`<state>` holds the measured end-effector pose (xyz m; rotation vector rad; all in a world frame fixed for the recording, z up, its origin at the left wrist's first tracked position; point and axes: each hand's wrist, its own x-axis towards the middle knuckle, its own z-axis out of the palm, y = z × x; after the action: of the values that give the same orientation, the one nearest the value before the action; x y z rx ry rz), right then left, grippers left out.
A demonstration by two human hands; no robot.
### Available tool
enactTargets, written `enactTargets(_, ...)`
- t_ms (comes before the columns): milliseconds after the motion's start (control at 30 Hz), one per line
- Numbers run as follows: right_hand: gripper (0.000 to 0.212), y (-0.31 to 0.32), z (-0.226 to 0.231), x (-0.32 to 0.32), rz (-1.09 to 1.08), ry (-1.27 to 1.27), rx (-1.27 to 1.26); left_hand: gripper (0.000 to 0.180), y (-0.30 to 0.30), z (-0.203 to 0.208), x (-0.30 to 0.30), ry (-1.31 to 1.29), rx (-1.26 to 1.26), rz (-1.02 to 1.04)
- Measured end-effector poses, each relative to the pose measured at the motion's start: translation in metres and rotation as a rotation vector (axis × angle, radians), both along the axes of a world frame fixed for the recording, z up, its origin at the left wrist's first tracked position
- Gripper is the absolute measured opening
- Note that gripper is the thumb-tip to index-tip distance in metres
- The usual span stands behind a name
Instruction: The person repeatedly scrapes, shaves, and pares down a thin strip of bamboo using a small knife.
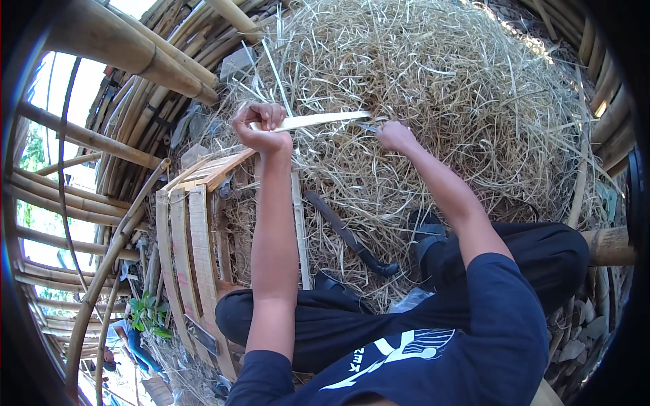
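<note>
Head view: left hand (261, 128) clenched around pale flat bamboo strip (318, 120); right hand (395, 135) closed on small blade (367, 126) at strip's end. Big heap of straw-coloured shavings (440, 88) already made; strip not yet finished.

This is an outdoor bamboo workshop, a place where people cut and shape bamboo. Thick bamboo poles (128, 47) make a frame all around, and daylight and green leaves (150, 312) show between them. A big heap of thin bamboo shavings (433, 101) covers the ground. Flat split bamboo slats (183, 257) lie in a row, and a dark knife (349, 237) rests on the shavings.
</note>
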<state>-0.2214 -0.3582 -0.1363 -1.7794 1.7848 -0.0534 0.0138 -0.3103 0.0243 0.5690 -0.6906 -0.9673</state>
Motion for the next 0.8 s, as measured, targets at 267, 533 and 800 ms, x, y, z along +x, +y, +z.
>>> enactTargets(267,0.061,0.022,0.013,0.003,-0.019,-0.247,0.056,0.044,0.006,-0.01,0.017,0.032,-0.019,-0.025)
enactTargets(533,0.048,0.069,0.082,0.042,0.189,-0.316,-0.014,0.045,0.011,-0.019,0.025,0.064,-0.002,-0.008)
enactTargets(800,0.043,0.069,0.071,0.048,0.329,-0.291,-0.228,0.045,0.012,-0.022,0.031,0.1,0.034,0.006)
